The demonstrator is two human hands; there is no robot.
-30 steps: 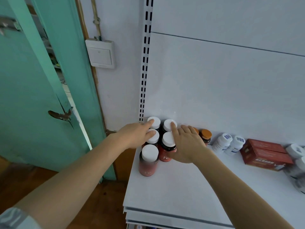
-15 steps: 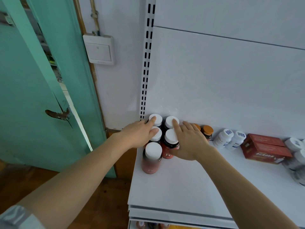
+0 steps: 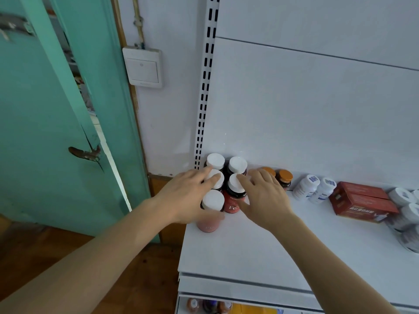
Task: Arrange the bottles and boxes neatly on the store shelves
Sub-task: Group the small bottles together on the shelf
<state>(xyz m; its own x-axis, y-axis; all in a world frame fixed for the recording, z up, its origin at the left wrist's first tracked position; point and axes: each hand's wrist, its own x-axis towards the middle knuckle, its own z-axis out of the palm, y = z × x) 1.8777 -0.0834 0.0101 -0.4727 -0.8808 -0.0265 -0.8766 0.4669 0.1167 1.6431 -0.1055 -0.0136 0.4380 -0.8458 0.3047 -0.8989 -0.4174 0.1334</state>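
Note:
Several white-capped bottles (image 3: 237,164) stand in two rows at the back left corner of the white shelf (image 3: 249,250). My left hand (image 3: 186,198) reaches in from the left. Its fingers lie over the cap of the middle left bottle (image 3: 216,180), and its thumb curls across the front of the pink front-left bottle (image 3: 209,224). My right hand (image 3: 265,198) comes from the right with spread, straight fingers. Its index finger touches the cap of the red bottle (image 3: 231,206) and its thumb rests against that bottle's side.
Right of my hands stand two orange-capped bottles (image 3: 285,177), two white bottles lying tilted (image 3: 314,186), a red box (image 3: 362,201) and more white-capped bottles (image 3: 408,214) at the right edge. A teal door (image 3: 45,132) stands left of the shelf. A lower shelf holds more bottles (image 3: 208,305).
Both hands have drawn back from the rear caps toward the nearer bottles. My left thumb now wraps the front-left bottle, which looks blurred. The camera has shifted slightly.

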